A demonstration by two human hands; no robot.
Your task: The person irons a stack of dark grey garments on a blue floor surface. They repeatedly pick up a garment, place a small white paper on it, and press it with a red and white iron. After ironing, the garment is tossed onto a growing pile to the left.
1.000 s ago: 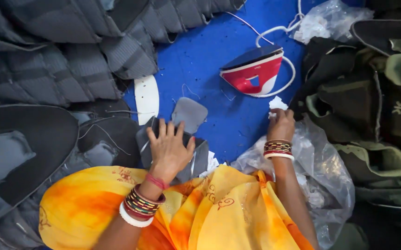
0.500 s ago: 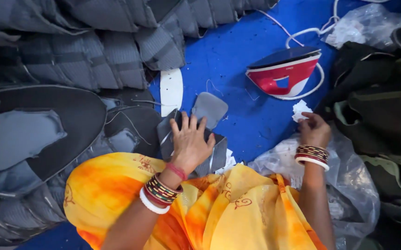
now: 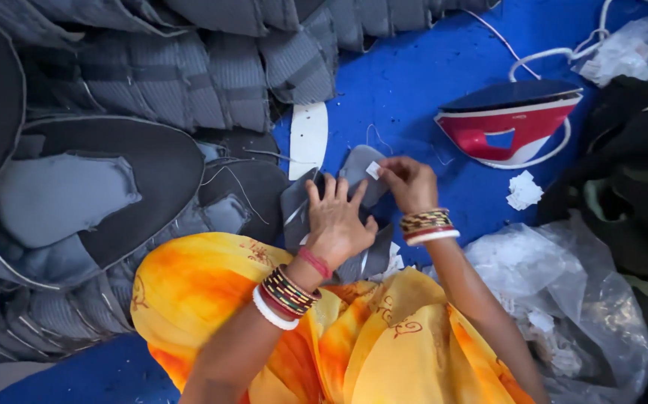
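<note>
My left hand point(image 3: 337, 222) lies flat with fingers spread on a small stack of grey fabric pieces point(image 3: 299, 207) on the blue surface point(image 3: 406, 82), right in front of my orange and yellow garment point(image 3: 212, 292). My right hand point(image 3: 408, 182) pinches a small white paper sticker point(image 3: 373, 170) and holds it against the top grey piece point(image 3: 358, 166). Both wrists carry bangles.
Rows of dark grey padded pieces point(image 3: 189, 67) and big black oval pieces point(image 3: 129, 172) fill the left. A red and white clothes iron point(image 3: 511, 123) with a white cord lies upper right. White paper scraps point(image 3: 524, 191), a clear plastic bag point(image 3: 556, 284) and dark cloth point(image 3: 631, 179) are at the right.
My right hand moved left from the paper scraps by the plastic bag to the grey piece, bringing a white sticker. My left hand stayed pressed on the stack.
</note>
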